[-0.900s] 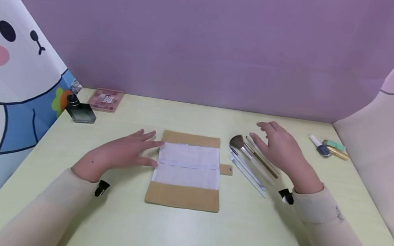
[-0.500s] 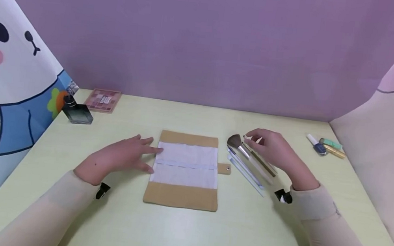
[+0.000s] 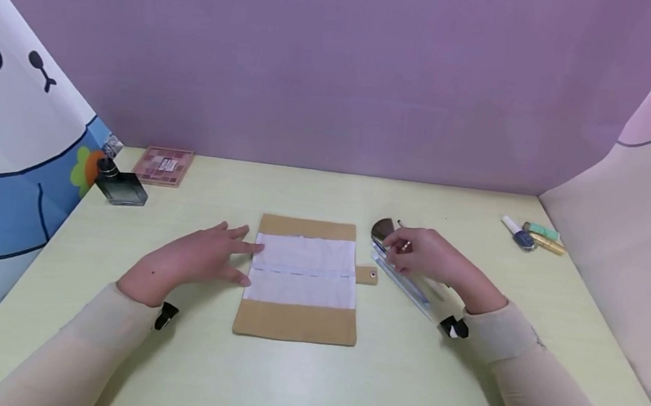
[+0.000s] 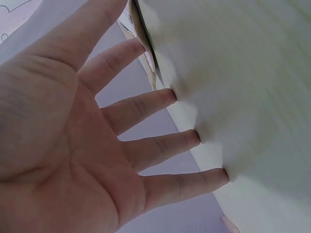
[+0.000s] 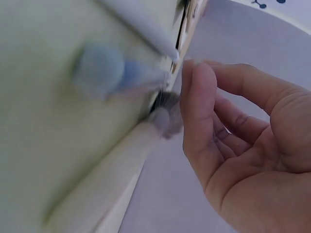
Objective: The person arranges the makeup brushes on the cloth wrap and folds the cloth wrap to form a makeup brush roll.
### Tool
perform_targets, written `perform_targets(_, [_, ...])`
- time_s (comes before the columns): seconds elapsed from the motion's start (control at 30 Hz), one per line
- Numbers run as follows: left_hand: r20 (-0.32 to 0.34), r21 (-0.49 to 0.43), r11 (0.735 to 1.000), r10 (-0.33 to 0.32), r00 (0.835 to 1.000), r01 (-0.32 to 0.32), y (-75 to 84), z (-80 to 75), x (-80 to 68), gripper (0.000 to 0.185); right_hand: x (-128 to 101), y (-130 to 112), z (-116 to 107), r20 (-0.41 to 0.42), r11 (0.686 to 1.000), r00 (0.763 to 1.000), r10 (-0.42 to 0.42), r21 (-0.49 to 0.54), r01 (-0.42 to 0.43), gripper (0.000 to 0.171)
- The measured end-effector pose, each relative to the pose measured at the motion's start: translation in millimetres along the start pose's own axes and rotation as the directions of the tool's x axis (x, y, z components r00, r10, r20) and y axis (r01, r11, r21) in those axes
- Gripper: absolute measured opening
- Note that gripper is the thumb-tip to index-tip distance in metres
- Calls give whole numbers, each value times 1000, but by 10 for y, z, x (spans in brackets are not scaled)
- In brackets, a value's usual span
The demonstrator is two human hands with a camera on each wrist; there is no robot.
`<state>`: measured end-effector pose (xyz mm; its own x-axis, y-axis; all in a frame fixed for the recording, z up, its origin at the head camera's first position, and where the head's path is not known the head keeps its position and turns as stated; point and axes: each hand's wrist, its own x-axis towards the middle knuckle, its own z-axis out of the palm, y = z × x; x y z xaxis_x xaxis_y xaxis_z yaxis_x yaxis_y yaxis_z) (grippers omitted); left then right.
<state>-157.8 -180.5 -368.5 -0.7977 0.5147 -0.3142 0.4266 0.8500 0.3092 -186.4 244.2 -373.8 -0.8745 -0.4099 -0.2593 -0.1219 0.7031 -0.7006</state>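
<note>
A tan brush roll [image 3: 296, 323] with a white pocketed lining lies flat mid-table, its snap strap [image 3: 367, 275] on the right. My left hand [image 3: 199, 257] rests at its left edge, fingers spread, index finger on the lining; the left wrist view shows the other fingertips down on the table. Over the makeup brushes, my right hand [image 3: 423, 258] has bent fingers, thumb and index tips close together. Nothing shows between them in the right wrist view. A fluffy makeup brush [image 5: 170, 114] lies beyond the fingertips; slim pale brushes [image 3: 411, 291] lie beside it. The hand partly covers the brushes.
At the back left stand a dark glass bottle [image 3: 122, 188] and a pink checked palette [image 3: 164, 166]. To the far right lie a dark blue bottle with a white cap [image 3: 522, 238], a green tube [image 3: 542, 231] and a gold tube [image 3: 548, 244]. A purple backdrop [image 3: 338, 73] rises behind.
My right hand has come left and nearer over the brushes, its fingers bending more. The left hand has stayed at the roll's edge, its thumb slightly lower. The whole view has drifted a little.
</note>
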Motion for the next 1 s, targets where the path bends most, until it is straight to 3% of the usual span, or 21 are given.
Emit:
perform_targets(0.5, [15,5,1000,-12,1000,12,12,-10,24,76,-84,-123,100,54,974,998,-31,-224,43,30])
perform_targets(0.73, [18,13,1000,-18,1000,18,3,-20,22,75,-115,-124,126,71,965,997,-40,-257,57,11])
perform_targets(1.0, [14,13,1000,-8,1000,8,20,-31,19,76,-85,-141,143,70,945,996,-47,-321,67,10])
